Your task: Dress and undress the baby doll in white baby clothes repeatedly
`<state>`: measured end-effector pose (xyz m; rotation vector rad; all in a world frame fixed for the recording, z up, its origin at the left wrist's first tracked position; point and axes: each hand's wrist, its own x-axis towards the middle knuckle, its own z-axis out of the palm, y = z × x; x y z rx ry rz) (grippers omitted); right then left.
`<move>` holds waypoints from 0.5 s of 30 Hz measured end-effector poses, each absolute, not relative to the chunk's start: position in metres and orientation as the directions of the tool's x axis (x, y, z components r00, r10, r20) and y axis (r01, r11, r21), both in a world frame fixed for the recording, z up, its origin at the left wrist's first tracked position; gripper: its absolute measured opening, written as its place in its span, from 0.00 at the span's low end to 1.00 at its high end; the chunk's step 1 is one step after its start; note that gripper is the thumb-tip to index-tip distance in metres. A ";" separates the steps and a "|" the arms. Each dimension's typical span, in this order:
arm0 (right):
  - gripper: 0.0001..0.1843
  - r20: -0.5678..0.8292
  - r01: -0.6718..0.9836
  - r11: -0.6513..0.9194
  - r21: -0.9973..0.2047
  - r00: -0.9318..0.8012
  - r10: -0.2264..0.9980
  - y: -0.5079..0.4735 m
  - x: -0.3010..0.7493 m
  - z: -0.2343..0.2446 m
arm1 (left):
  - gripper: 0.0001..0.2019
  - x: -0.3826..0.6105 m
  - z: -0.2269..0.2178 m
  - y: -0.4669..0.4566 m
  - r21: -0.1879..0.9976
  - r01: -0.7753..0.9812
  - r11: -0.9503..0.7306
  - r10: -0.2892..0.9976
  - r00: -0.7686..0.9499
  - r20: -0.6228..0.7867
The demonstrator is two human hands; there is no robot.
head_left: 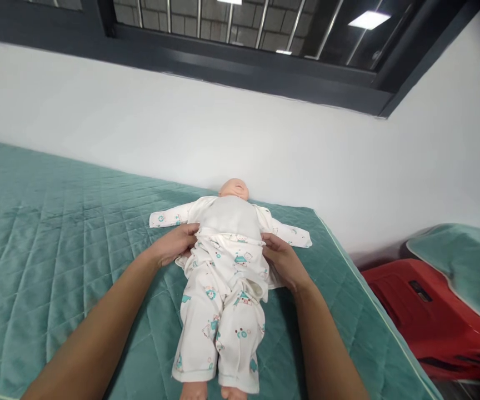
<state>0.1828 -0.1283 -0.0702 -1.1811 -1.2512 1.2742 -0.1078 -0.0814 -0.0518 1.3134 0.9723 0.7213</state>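
Note:
A baby doll (235, 190) lies on its back, its head near the wall and its bare feet toward me. It wears a white printed top (292, 234) with the sleeves spread out; the front is parted over its pale grey-white torso (234, 215). White printed pants (219, 289) cover its legs up to the waist. My left hand (177, 243) closes on the waistband at the left hip, fingertips partly hidden. On the other side my right hand (284, 256) pinches the same waistband, its fingers partly tucked behind the cloth.
A green quilted cover (77, 250) lies beneath the doll, and its right edge runs down beside my right arm. Beyond that edge sits a red plastic chair (423, 311) with a green cloth (469, 261) over it. Behind rise a white wall (140, 111) and a dark-framed window (240, 55).

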 end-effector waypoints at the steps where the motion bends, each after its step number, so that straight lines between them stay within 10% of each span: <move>1: 0.16 -0.020 -0.007 -0.021 -1.000 -0.066 0.998 -0.128 0.183 -0.070 | 0.14 -0.108 -0.051 -0.081 0.987 0.108 0.121 0.878 0.451 -0.157; 15: 0.17 0.064 0.228 0.046 -0.973 0.072 0.995 -0.127 0.181 -0.070 | 0.09 -0.131 -0.030 -0.082 0.962 0.263 -0.068 0.905 0.423 -0.051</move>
